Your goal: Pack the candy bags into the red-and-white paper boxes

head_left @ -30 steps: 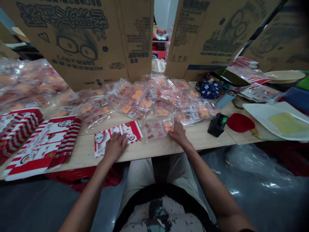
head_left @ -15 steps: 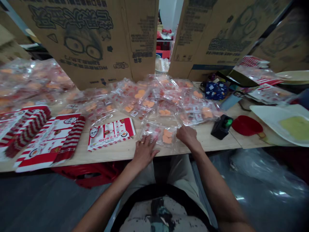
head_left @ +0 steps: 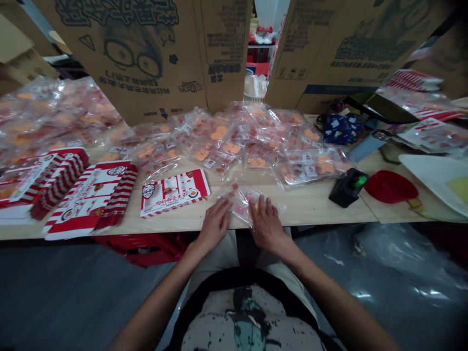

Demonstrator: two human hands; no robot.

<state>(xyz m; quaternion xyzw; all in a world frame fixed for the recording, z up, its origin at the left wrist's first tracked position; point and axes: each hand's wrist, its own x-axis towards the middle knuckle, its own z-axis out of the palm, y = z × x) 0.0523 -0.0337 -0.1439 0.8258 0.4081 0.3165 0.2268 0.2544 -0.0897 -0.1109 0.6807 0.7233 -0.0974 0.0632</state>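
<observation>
pale wooden table (head_left: 310, 204), near edge: clear plastic packet of red and orange pieces (head_left: 239, 202) is pinned under left hand (head_left: 215, 224) and right hand (head_left: 266, 225), fingers flat, nothing clasped; even pressure is likely best, clear of red-and-white striped card box (head_left: 174, 191).

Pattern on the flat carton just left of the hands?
Red and white stripes with small printed pictures; the flat carton shows best in head view.

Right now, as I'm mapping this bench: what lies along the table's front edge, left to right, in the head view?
Striped card stack → flat striped card → left hand → clear packet → right hand → black device → red paddle.
</observation>
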